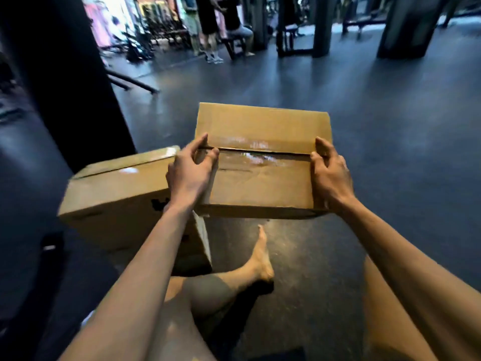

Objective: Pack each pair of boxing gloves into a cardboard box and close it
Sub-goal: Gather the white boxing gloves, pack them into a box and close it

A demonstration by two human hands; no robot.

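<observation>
I hold a brown cardboard box (263, 183) in the air in front of me, above the floor. Its two top flaps meet at a narrow dark seam with shiny tape along it. My left hand (190, 170) grips the box's left end, with fingers at the seam. My right hand (329, 173) grips the right end the same way. A second cardboard box (114, 201) stands on the floor at the left with its top shut. No boxing gloves are visible.
I sit on a dark gym floor (390, 152) with my bare leg and foot (260, 259) stretched under the held box. A black punching bag (65, 74) hangs at the left. People (210, 24) and gym machines stand far at the back.
</observation>
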